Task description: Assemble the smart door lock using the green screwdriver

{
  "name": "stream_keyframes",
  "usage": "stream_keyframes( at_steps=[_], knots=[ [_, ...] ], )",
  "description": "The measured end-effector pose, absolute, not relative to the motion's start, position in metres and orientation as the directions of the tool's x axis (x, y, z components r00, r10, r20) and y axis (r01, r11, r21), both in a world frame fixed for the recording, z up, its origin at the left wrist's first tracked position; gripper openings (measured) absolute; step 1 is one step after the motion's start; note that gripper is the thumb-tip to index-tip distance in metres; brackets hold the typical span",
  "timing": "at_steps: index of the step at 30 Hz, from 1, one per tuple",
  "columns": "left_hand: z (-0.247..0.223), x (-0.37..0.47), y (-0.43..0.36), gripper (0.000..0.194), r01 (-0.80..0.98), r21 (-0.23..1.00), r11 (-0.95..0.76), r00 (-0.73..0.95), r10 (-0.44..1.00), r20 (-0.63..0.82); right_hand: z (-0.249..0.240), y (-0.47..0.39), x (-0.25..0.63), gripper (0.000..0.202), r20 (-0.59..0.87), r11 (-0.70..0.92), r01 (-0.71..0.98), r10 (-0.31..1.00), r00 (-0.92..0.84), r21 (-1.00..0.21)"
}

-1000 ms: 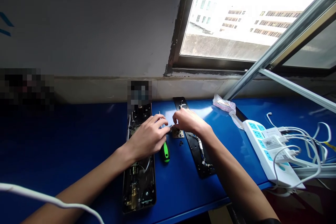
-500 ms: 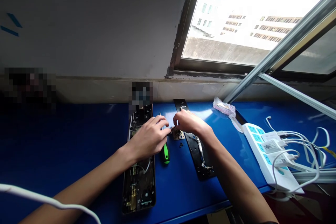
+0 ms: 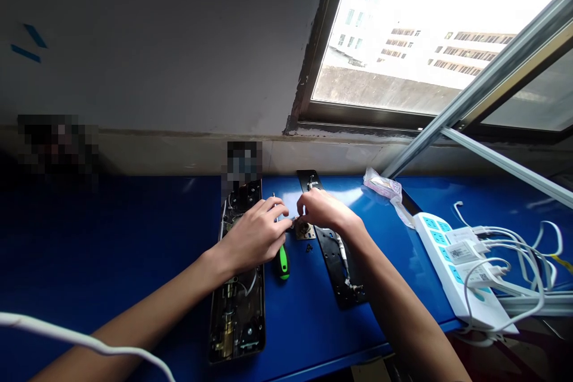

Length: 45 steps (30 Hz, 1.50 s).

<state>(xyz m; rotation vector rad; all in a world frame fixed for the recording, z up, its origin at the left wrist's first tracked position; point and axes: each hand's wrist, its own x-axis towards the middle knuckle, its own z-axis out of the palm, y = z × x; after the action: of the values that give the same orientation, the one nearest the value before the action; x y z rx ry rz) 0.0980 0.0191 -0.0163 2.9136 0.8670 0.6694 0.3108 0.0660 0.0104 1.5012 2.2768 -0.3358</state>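
My left hand (image 3: 257,228) reaches over a long black housing (image 3: 239,325) with brass parts and thin wires inside. Its thumb and index finger close on something small, too fine to make out. Facing it, my right hand (image 3: 326,209) has its fingers curled in a pinch, and their tips hide whatever they hold. Just below the fingertips lies a small metal plate with a round part (image 3: 305,230). Under my left hand is a screwdriver with a green and black handle (image 3: 283,262). A black panel (image 3: 331,256) with a white-wrapped cable lies partly beneath my right arm.
Several small dark screws (image 3: 308,248) lie by the metal plate. At the right stands a white power strip (image 3: 441,262) with plugged adapters and looping cables. A plastic packet (image 3: 382,184) is near the wall. A white cable (image 3: 89,343) crosses the lower left, over my forearm.
The view has shifted very slightly. Both hands keep almost the same pose and place, fingertips close together above the metal plate.
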Motion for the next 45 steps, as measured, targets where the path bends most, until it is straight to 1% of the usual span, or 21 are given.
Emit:
stream_keyframes(
  at_steps=[4,8,11,14,16,17,20,23,24,25,27,29,31,33,35,38,42,45],
  knots=[
    [-0.013,0.093,0.017,0.021,0.495,0.158,-0.855,0.736,0.509,0.447,0.014,0.064,0.311,0.035,-0.404,0.378,0.925,0.844,-0.353,-0.018],
    [-0.007,0.076,0.013,0.025,0.495,0.197,-0.846,0.674,0.517,0.527,0.029,0.054,0.305,0.019,-0.294,0.376,0.923,0.877,-0.381,-0.075],
    [-0.008,0.059,0.010,0.026,0.510,0.258,-0.821,0.584,0.551,0.596,0.037,0.040,0.294,0.015,-0.242,0.404,0.902,0.870,-0.430,-0.152],
    [-0.013,0.042,0.006,0.029,0.532,0.302,-0.791,0.492,0.579,0.651,0.030,0.023,0.277,0.020,-0.256,0.415,0.883,0.849,-0.462,-0.217],
    [-0.017,0.032,0.002,0.033,0.555,0.316,-0.770,0.442,0.594,0.672,0.020,0.013,0.267,0.026,-0.278,0.406,0.883,0.842,-0.462,-0.237],
    [-0.020,0.027,-0.001,0.034,0.569,0.329,-0.754,0.416,0.608,0.676,0.015,0.009,0.264,0.025,-0.281,0.394,0.886,0.845,-0.454,-0.246],
    [-0.027,0.014,-0.009,0.036,0.602,0.422,-0.678,0.325,0.690,0.646,0.015,0.001,0.261,0.019,-0.249,0.322,0.912,0.889,-0.384,-0.255],
    [-0.036,0.005,-0.018,0.032,0.592,0.555,-0.584,0.261,0.791,0.554,0.040,-0.003,0.271,0.023,-0.194,0.233,0.935,0.937,-0.289,-0.267],
    [-0.039,0.004,-0.020,0.031,0.580,0.597,-0.554,0.246,0.818,0.519,0.052,-0.004,0.275,0.024,-0.148,0.208,0.941,0.956,-0.253,-0.268],
    [-0.041,0.003,-0.023,0.030,0.568,0.637,-0.521,0.230,0.844,0.484,0.064,-0.006,0.279,0.023,-0.037,0.200,0.935,0.975,-0.220,-0.293],
    [-0.045,0.003,-0.028,0.030,0.544,0.707,-0.452,0.202,0.888,0.413,0.086,-0.009,0.283,0.021,0.172,0.220,0.920,0.970,-0.172,-0.324],
    [-0.049,0.006,-0.032,0.032,0.519,0.757,-0.398,0.194,0.917,0.349,0.104,-0.013,0.282,0.026,0.329,0.315,0.862,0.926,-0.186,-0.398],
    [-0.051,0.009,-0.034,0.033,0.484,0.792,-0.371,0.212,0.928,0.306,0.116,-0.017,0.276,0.033,0.488,0.400,0.825,0.855,-0.177,-0.400],
    [-0.053,0.014,-0.035,0.031,0.451,0.817,-0.361,0.222,0.931,0.289,0.124,-0.021,0.266,0.032,0.589,0.474,0.784,0.788,-0.177,-0.399],
    [-0.055,0.018,-0.035,0.027,0.440,0.826,-0.352,0.202,0.935,0.290,0.131,-0.025,0.255,0.028,0.621,0.545,0.734,0.753,-0.216,-0.406],
    [-0.058,0.023,-0.036,0.022,0.444,0.821,-0.358,0.171,0.934,0.315,0.137,-0.031,0.241,0.027,0.625,0.621,0.666,0.725,-0.289,-0.413],
    [-0.060,0.024,-0.033,0.018,0.446,0.813,-0.375,0.161,0.927,0.340,0.136,-0.034,0.231,0.024,0.603,0.679,0.609,0.703,-0.377,-0.411],
    [-0.061,0.023,-0.026,0.017,0.443,0.809,-0.387,0.143,0.921,0.362,0.130,-0.031,0.230,0.022,0.598,0.694,0.586,0.696,-0.398,-0.418]
  ],
)
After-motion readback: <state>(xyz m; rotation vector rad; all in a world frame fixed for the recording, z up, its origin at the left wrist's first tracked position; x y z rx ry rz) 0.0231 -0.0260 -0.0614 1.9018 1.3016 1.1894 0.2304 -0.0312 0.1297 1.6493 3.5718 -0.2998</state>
